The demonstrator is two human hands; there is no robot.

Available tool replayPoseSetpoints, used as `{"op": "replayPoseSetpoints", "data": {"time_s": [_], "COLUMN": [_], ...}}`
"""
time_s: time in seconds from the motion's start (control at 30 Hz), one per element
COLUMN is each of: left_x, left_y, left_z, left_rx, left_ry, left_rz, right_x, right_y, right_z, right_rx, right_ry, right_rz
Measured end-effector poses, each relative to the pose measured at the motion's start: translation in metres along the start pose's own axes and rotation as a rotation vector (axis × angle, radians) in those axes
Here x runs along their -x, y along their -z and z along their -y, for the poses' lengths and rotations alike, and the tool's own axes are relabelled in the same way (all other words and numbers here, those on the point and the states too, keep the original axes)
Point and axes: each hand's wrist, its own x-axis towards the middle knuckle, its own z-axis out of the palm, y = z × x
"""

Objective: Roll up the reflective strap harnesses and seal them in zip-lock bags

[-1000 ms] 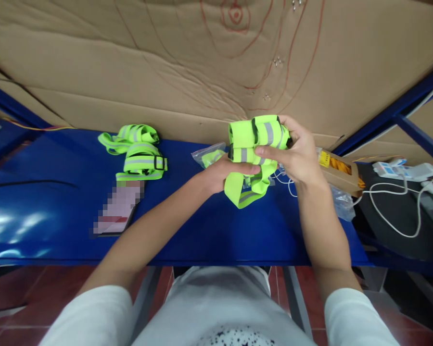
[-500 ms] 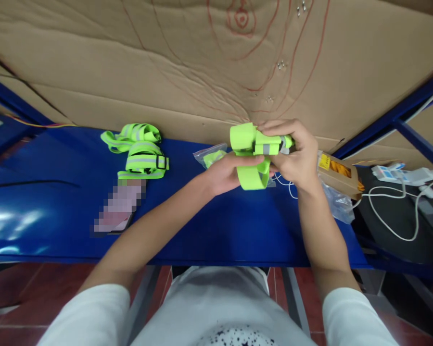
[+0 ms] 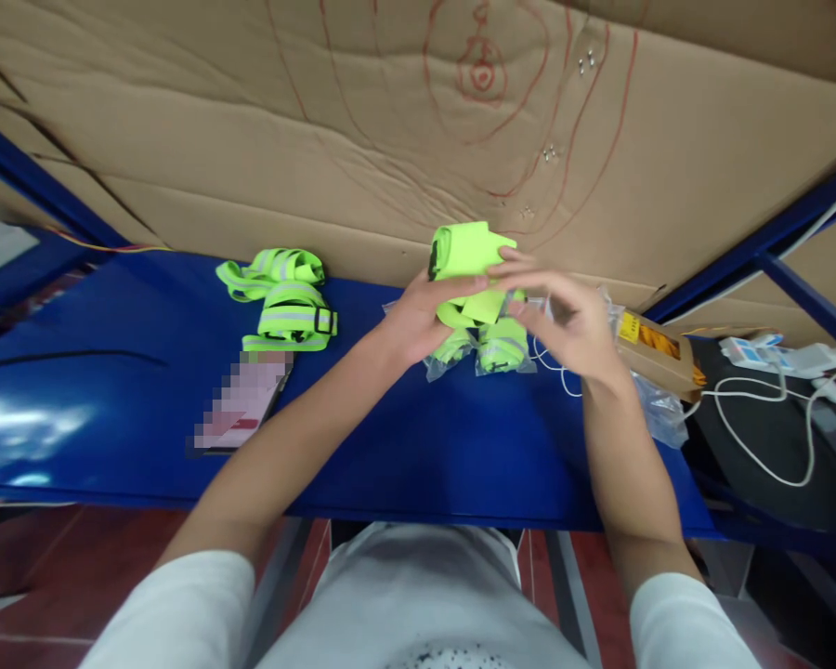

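Left-hand grip [image 3: 418, 321] on folded neon webbing [image 3: 470, 253].

Open strip along near side of desk [image 3: 446, 465], 2 bagged bundles [image 3: 502, 347] lay beyond, cardboard wall [image 3: 251, 139] closed the back, phone [image 3: 241, 404] obstructed left.

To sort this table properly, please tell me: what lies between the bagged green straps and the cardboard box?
Between the bagged green straps and the cardboard box, the head view shows a white cable; the right hand hides some.
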Motion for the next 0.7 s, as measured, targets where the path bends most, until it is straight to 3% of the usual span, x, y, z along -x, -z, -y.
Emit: {"op": "replayPoseSetpoints", "data": {"time_s": [0.07, 0.1, 0.27, 0.37, 0.53, 0.63, 0.7], "left_x": [0.002, 0.003, 0.006, 0.005, 0.008, 0.008, 0.005], "left_y": [-0.002, -0.003, -0.001, 0.006, 0.009, 0.009, 0.008], "left_z": [0.0, 0.001, 0.006, 0.002, -0.022, -0.023, -0.01], "left_rx": [-0.041, -0.058, -0.252, -0.362, -0.525, -0.511, -0.406], "left_ry": [0.003, 0.002, -0.123, -0.196, -0.177, -0.205, -0.252], "left_rz": [0.053, 0.086, 0.182, 0.195, 0.251, 0.195, 0.048], "right_x": [0.0, 0.0, 0.0, 0.001, 0.003, -0.001, -0.005], "right_y": [0.0, 0.0, -0.008, -0.016, -0.038, -0.053, -0.061], "right_z": [-0.012, -0.018, -0.03, -0.024, -0.015, -0.01, -0.007], "right_rx": [-0.093, -0.141, -0.414, -0.589, -0.839, -0.896, -0.898], "right_ry": [-0.073, -0.107, -0.3, -0.384, -0.523, -0.571, -0.578], "right_rz": [-0.194, -0.221, -0.03, -0.037, -0.136, -0.26, -0.389]}}
